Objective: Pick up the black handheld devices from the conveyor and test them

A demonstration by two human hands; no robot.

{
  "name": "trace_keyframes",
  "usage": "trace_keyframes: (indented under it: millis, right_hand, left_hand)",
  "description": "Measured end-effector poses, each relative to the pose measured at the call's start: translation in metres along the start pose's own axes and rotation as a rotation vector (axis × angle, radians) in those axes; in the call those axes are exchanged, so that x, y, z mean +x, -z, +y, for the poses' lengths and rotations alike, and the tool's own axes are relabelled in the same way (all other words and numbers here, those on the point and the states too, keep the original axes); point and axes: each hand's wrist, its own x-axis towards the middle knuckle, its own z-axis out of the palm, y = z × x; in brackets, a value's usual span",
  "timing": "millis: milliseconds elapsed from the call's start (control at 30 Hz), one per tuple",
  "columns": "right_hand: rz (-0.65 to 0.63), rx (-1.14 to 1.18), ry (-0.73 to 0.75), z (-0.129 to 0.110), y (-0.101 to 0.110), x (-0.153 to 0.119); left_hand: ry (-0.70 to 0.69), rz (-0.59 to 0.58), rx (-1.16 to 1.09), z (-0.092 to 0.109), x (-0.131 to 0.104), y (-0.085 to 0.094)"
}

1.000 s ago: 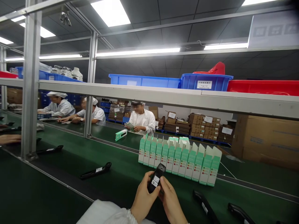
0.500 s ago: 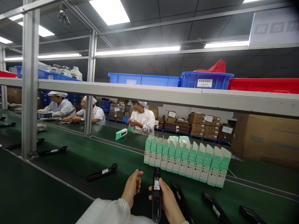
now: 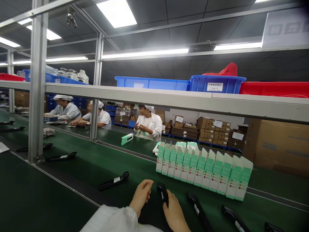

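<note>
My right hand [image 3: 175,211] is closed around a black elongated handheld device [image 3: 163,192] with a bent head and a white label. The device leans, its head pointing away from me, and its lower end is hidden behind the hand. Just left of it, my left hand [image 3: 142,197] is held with curled fingers and thumb drawn together; nothing shows in it. More such devices lie on the green belt, one black device [image 3: 114,181] to the left and another black device [image 3: 198,209] to the right. Beyond my hands stands a row of open-topped green-and-white boxes [image 3: 200,169].
A metal shelf [image 3: 173,96] crosses above the belt, carrying blue bins [image 3: 152,83] and a red bin [image 3: 275,88]. An upright metal post [image 3: 37,96] stands at left. Across the line sit people in white, one person [image 3: 151,124] handling something small. A large carton [image 3: 277,145] is at right.
The device in my right hand has tipped from nearly upright to a lower slant, more covered by the hand. My left fingers have drawn together. The view has shifted, moving the scene rightward.
</note>
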Motion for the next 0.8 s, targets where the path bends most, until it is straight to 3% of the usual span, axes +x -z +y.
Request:
trace_keyframes:
  millis: [133,233,333,400,500,633,700,800]
  right_hand:
    - [0.105,0.131,-0.026,-0.004,0.006,-0.003]
    - [0.234,0.304,0.006,-0.01,0.013,-0.006]
    - [0.272,0.389,0.081,-0.018,0.016,-0.009]
    - [0.243,0.421,0.12,-0.021,0.016,-0.012]
    - [0.192,0.454,0.151,-0.024,0.013,-0.013]
    - [0.173,0.552,0.15,-0.022,0.011,-0.009]
    - [0.159,0.676,0.104,-0.021,0.011,-0.005]
    - [0.098,0.903,-0.018,-0.02,0.012,-0.001]
  left_hand:
    - [-0.071,0.035,0.12,0.004,0.007,0.018]
    - [-0.2,0.19,0.523,0.01,0.011,0.046]
    - [-0.098,0.323,1.025,0.012,0.012,0.076]
    - [0.018,0.308,1.084,0.012,0.012,0.089]
    - [0.023,0.237,1.004,0.009,0.012,0.092]
    - [-0.038,0.098,0.8,0.01,0.011,0.065]
    - [-0.006,0.008,0.49,0.013,0.006,0.045]
    - [0.163,-0.092,-0.258,0.02,-0.006,0.017]
